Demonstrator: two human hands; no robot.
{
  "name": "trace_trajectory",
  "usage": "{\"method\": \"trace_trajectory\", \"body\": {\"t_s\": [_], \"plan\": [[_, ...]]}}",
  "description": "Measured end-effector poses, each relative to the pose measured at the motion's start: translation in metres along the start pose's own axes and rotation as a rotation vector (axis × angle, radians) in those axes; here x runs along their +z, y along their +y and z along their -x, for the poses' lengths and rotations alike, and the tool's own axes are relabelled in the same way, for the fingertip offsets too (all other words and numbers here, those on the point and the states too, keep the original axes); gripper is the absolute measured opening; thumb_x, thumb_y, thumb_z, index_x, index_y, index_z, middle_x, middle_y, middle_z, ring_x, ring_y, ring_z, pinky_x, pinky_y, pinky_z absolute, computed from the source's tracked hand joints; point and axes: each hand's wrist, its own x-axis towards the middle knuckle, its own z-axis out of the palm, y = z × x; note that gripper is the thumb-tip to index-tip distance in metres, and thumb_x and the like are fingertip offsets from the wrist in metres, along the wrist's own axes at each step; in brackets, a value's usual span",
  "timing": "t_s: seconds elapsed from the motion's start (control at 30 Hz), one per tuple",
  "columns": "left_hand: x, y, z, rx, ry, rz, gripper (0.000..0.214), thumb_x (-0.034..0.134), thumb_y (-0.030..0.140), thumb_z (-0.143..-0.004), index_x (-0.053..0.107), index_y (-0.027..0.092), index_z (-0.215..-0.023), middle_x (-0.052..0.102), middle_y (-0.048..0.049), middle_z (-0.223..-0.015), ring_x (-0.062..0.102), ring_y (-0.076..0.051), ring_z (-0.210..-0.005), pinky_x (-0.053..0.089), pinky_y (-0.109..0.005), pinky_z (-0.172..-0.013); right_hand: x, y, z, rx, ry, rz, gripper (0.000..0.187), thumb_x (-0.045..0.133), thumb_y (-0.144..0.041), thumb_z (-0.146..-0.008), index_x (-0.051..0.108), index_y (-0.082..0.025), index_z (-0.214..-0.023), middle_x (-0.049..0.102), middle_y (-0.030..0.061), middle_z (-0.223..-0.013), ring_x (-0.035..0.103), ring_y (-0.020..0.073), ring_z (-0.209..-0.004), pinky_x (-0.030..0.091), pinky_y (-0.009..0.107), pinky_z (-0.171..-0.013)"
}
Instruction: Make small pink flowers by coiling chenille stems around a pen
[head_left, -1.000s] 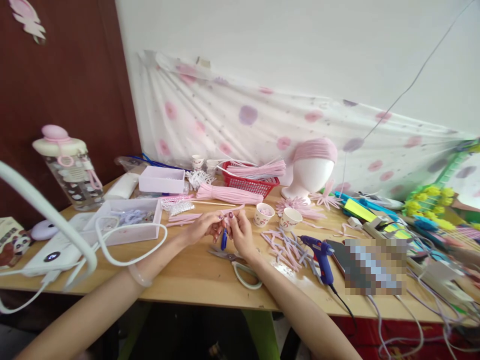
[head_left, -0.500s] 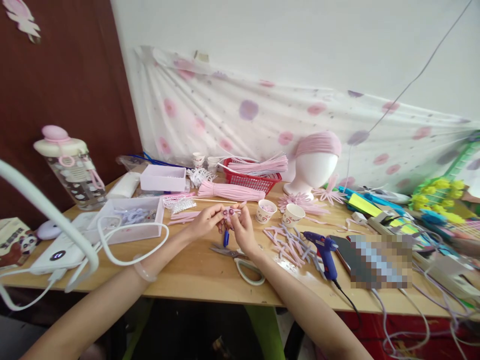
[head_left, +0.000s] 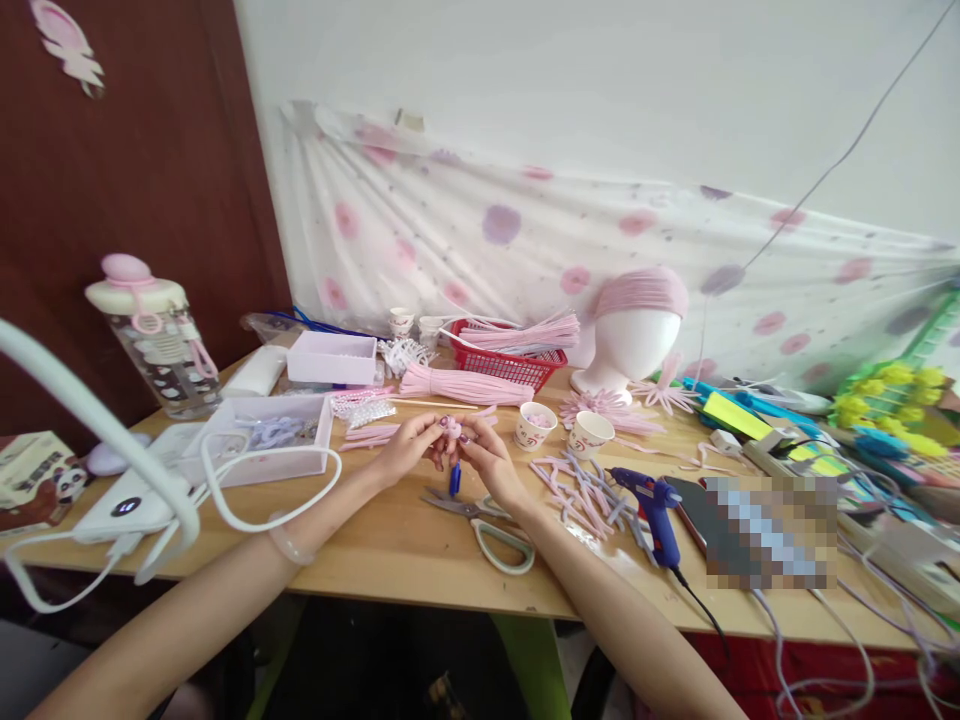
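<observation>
Above the middle of the table, my left hand (head_left: 409, 448) and my right hand (head_left: 491, 458) meet, fingertips closed on a small pink pipe-cleaner piece (head_left: 453, 428). Its exact shape is partly covered by the fingers. Just below them on the wood lies a blue pen-like item (head_left: 455, 480), and the scissors (head_left: 501, 548) rest beside my right wrist with their blades pointing left. Cut pink and grey pipe-cleaner lengths (head_left: 574, 490) are scattered right of my right hand. Two paper cups (head_left: 536, 430) stand behind them, the left one holding small pink bits.
A blue glue gun (head_left: 656, 510) and a phone (head_left: 697, 520) lie to the right. Behind are a pipe-cleaner bundle (head_left: 469, 384), a red basket (head_left: 506, 368) and a white head form (head_left: 634, 340). Leftward sit an open box (head_left: 259, 470), looping white cable (head_left: 334, 480) and a bottle (head_left: 161, 350).
My right hand has turned, its thumb no longer pointing upward, and the pink piece shows more plainly between the fingertips. The whole view has shifted slightly.
</observation>
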Motion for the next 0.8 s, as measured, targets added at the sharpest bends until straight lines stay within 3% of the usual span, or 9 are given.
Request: {"method": "trace_trajectory", "body": {"t_s": [0.27, 0.57, 0.8], "plan": [[0.0005, -0.0007, 0.0017, -0.039, 0.048, 0.013, 0.033, 0.060, 0.046, -0.079, 0.055, 0.014, -0.075, 0.058, 0.0014, -0.060, 0.056, -0.011, -0.050, 0.047, -0.022, -0.046, -0.0031, 0.0049, -0.0004, -0.003, -0.037, -0.030, 0.031, 0.062, -0.039, -0.078, 0.058, -0.021, -0.102, 0.057, -0.0007, -0.072, 0.053, 0.0138, -0.060, 0.048, 0.030, -0.066], [0.0038, -0.0008, 0.0023, -0.076, 0.069, 0.047, 0.032, 0.062, 0.045, -0.077, 0.054, 0.015, -0.072, 0.056, 0.0033, -0.055, 0.051, -0.008, -0.044, 0.046, -0.020, -0.043, -0.0020, 0.0026, 0.0006, 0.017, -0.041, -0.065, 0.025, 0.064, -0.035, -0.077, 0.059, -0.021, -0.098, 0.055, -0.0024, -0.067, 0.052, 0.0136, -0.060, 0.047, 0.028, -0.062], [0.0037, -0.0007, 0.0030, -0.136, 0.017, 0.111, 0.032, 0.059, 0.046, -0.075, 0.055, 0.015, -0.069, 0.058, 0.0011, -0.055, 0.049, -0.008, -0.043, 0.042, -0.019, -0.040, 0.0014, 0.0043, 0.0026, 0.038, -0.041, -0.104, 0.025, 0.064, -0.032, -0.077, 0.057, -0.020, -0.098, 0.057, -0.0019, -0.070, 0.053, 0.0135, -0.063, 0.045, 0.027, -0.063]]}}
